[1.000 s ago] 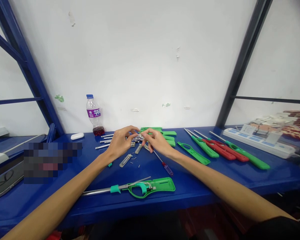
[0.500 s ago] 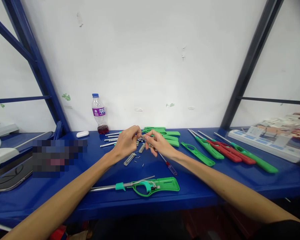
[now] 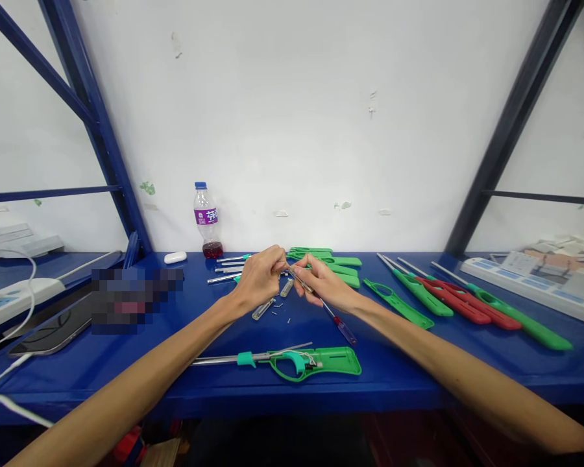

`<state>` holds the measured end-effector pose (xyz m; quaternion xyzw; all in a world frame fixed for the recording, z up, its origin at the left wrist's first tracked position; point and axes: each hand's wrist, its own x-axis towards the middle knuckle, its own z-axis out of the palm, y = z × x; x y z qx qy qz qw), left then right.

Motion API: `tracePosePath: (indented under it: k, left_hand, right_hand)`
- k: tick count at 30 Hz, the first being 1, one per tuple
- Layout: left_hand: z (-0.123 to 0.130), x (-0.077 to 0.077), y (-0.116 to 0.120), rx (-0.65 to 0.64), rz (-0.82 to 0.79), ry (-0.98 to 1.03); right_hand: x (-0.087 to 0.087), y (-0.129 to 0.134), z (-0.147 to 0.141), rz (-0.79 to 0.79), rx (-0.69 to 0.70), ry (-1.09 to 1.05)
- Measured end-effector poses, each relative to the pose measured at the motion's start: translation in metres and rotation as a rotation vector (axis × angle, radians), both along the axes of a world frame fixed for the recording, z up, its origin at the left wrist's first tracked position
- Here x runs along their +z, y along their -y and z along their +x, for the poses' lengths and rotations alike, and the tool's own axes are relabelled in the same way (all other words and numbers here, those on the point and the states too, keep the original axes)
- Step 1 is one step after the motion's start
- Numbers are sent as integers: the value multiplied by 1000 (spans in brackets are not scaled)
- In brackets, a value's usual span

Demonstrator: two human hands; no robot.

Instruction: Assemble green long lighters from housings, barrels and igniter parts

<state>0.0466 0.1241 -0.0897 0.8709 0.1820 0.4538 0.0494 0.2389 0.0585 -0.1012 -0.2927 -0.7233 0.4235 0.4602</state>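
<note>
My right hand (image 3: pixel 325 284) is closed around a small, slim, clear-looking piece (image 3: pixel 303 280), probably a lighter's fuel tank. At the piece's upper end my left hand (image 3: pixel 263 275) is closed in a pinch; whatever is between its fingertips is too small to make out. Below the hands lie two clear tanks (image 3: pixel 263 309) and a few tiny bits (image 3: pixel 288 320). A screwdriver (image 3: pixel 344 331) with a purplish handle rests beneath my right hand. Nearer to me is an opened green stick lighter (image 3: pixel 338 362), its trigger and wires exposed.
Metal lighter tubes (image 3: pixel 222 280) and green handles (image 3: pixel 348 261) lie behind the hands. Several green and red stick lighters (image 3: pixel 467 305) are at right, before a power strip (image 3: pixel 496 275). A bottle (image 3: pixel 207 224), a white case (image 3: pixel 175 257) and a phone (image 3: pixel 53 331) are at left.
The view has swung slightly left, so everything appears farther right. Both hands remain together at the small piece, which now shows more clearly in my right fingers.
</note>
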Motion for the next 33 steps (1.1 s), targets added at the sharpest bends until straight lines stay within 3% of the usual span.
tracePosePath:
  k: [6, 21, 25, 27, 30, 33]
  left_hand:
    - [0, 1, -3, -15, -32, -6]
    - [-3, 4, -9, 120, 2, -148]
    - [-5, 15, 3, 163, 22, -137]
    - [-11, 18, 22, 183, 21, -103]
    - [-24, 9, 65, 189, 1, -78]
    - [-35, -14, 106, 52, -45, -70]
  right_hand:
    - [1, -1, 3, -19, -22, 13]
    - [-10, -25, 13, -42, -208, 45]
    - [8, -27, 18, 28, -292, 76]
    - [27, -15, 22, 101, -347, 93]
    - [49, 31, 30, 233, -458, 102]
    - [39, 94, 33, 348, -658, 111]
